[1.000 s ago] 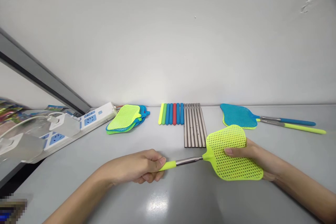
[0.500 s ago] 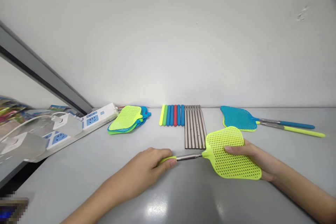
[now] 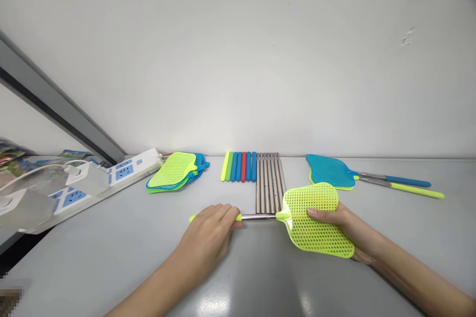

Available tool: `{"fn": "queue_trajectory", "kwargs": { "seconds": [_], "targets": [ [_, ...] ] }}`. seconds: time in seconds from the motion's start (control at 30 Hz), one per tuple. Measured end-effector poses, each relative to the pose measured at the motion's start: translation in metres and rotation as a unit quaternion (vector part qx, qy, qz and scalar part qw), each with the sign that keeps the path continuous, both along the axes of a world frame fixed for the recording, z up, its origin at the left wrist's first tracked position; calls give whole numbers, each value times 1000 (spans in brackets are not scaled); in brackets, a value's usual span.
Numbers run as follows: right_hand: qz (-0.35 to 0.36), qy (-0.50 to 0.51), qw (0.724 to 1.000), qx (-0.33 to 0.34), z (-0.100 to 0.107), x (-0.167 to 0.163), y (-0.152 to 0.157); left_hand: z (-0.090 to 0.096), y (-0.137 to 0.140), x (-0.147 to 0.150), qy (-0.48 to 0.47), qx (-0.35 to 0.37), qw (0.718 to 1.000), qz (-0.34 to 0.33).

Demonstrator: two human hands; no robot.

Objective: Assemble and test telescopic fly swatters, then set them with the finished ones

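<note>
A yellow-green fly swatter (image 3: pixel 316 235) is held level between my two hands, low over the table. My left hand (image 3: pixel 213 230) wraps round its yellow-green grip, whose end pokes out on the left. The steel shaft runs from that hand into the neck of the perforated head. My right hand (image 3: pixel 342 223) pinches the head, thumb on top and fingers hidden beneath. Behind the swatter lie several steel rods (image 3: pixel 268 183) side by side, partly covered by the head. Left of them is a row of coloured grips (image 3: pixel 238 167) in yellow, green, blue and red.
Loose swatter heads (image 3: pixel 173 171) are stacked at the left. Two whole swatters, one with a blue head (image 3: pixel 329 171), lie at the back right. Power strips (image 3: pixel 124 173) with plugs and a cable stand along the left edge, and a wall (image 3: pixel 238 59) rises behind the table.
My left hand has shifted along the grip towards the shaft and turned its knuckles up, closing round it, so the grip's end now shows. The view has moved slightly.
</note>
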State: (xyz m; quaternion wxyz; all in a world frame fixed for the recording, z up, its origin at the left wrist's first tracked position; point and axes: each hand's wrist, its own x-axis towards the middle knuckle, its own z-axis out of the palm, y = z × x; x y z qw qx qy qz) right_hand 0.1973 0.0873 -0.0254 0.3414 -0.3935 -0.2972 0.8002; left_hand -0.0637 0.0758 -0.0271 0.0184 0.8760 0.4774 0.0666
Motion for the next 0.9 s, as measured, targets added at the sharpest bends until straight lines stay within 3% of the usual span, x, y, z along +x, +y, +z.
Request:
{"fn": "queue_trajectory", "kwargs": {
  "seconds": [0.2, 0.5, 0.9],
  "targets": [
    [-26, 0, 1000, -11, -4, -4, -3, 3, 5, -2, 9, 97, 995, -16],
    [-36, 23, 998, -43, -4, -7, -7, 4, 6, 0, 5, 136, 991, -16],
    [-40, 44, 995, -82, 0, -10, -4, 0, 15, -4, -18, 91, 995, -30]
  ]
}}
